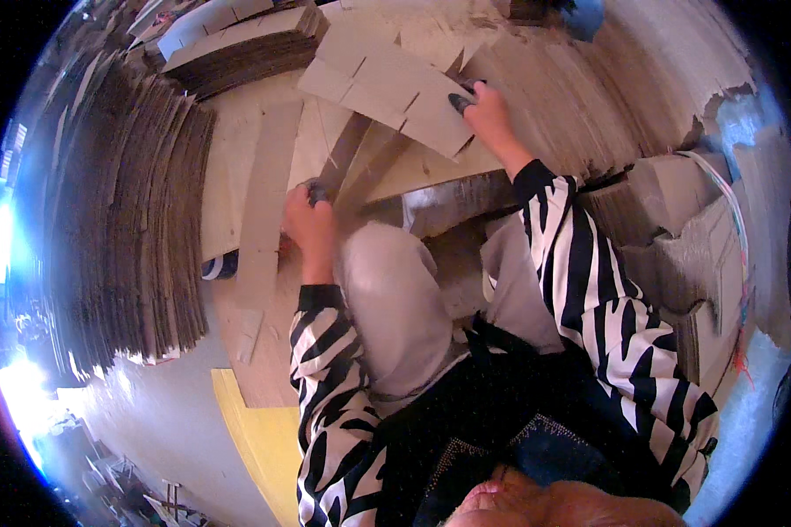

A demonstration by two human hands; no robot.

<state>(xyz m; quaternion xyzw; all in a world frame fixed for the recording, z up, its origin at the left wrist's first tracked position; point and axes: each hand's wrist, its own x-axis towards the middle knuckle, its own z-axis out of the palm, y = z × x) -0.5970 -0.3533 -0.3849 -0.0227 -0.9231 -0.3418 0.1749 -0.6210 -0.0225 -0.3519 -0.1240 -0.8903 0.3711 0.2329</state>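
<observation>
My right hand (488,114) pinches the right edge of a flat, slotted cardboard sheet (387,92). Dark covers show on its fingertips. The sheet is tilted above the board, with several narrow slits cut into it. Lower and to the left, my left hand (310,220) is closed, its fingertips at the lower end of a narrow cardboard strip (347,145). The strip's upper end meets the underside of the slotted sheet; whether the two are joined I cannot tell. Beside my left hand, a longer cardboard strip (271,176) lies on the wooden board (227,176).
Tall cardboard stacks stand at the left (132,211) and right (554,105). Another cardboard stack (246,53) lies at the far side. Cardboard bundles (677,246) sit by my right arm. A yellow panel (259,448) is at the lower left, below the board.
</observation>
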